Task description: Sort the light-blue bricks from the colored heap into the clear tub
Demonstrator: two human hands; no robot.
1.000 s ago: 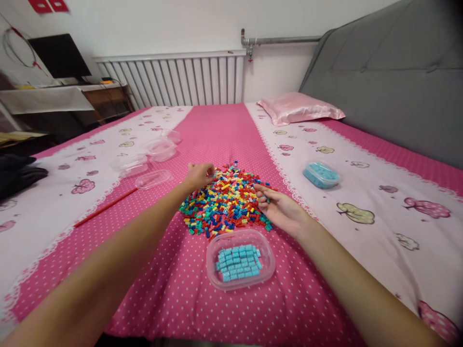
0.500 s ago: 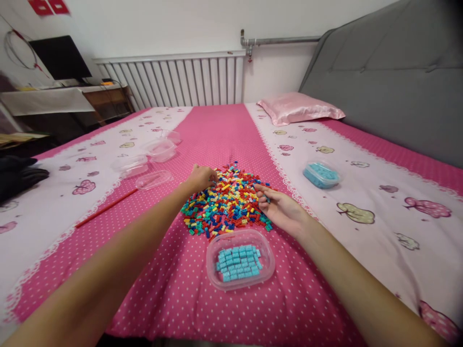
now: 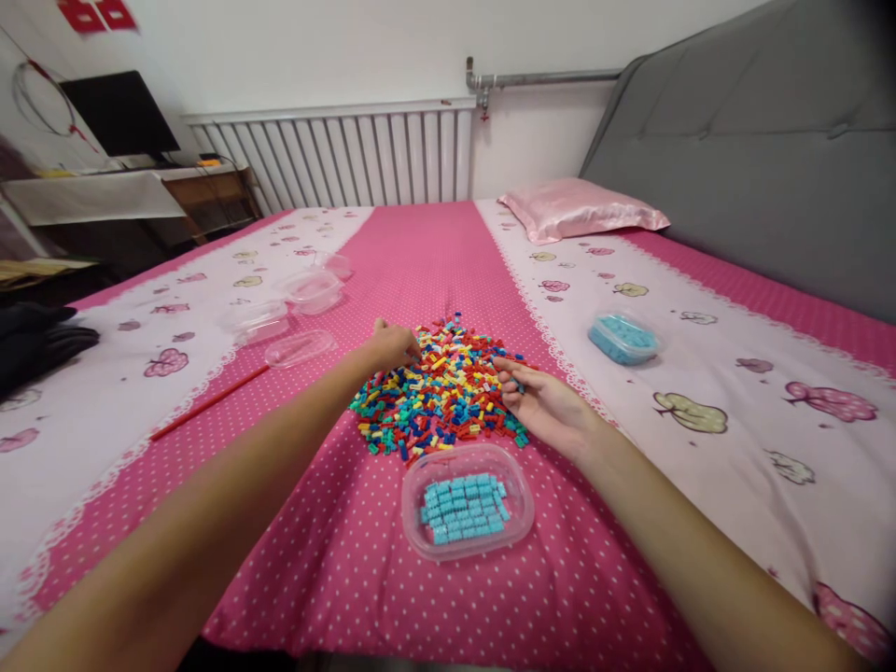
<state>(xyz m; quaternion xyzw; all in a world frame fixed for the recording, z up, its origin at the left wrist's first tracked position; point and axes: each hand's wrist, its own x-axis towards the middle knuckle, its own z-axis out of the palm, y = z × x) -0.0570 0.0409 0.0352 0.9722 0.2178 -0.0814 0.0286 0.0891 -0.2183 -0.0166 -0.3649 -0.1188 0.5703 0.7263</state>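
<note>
A heap of small toy building bricks [image 3: 448,392] in red, yellow, blue, green and white lies on the bed. At the heap's upper left, my left hand [image 3: 396,348] reaches in with fingers bent down and drawn together; whatever they pinch is hidden. My right hand [image 3: 546,403] rests palm up at the heap's right edge, its fingers curled round a small blue-green toy brick [image 3: 519,385]. In front of the heap stands a clear plastic box [image 3: 414,539] with light blue bricks [image 3: 466,509] set in neat rows.
A second clear box of light blue pieces [image 3: 623,336] sits to the right. Clear empty boxes [image 3: 312,289] and a lid [image 3: 300,349] lie at the left, near a red stick [image 3: 210,403]. A pink pillow [image 3: 581,207] is farther back.
My left hand has shifted slightly within the same part of the heap, and the light blue bit seen at its fingertips no longer shows. My right hand stays in place.
</note>
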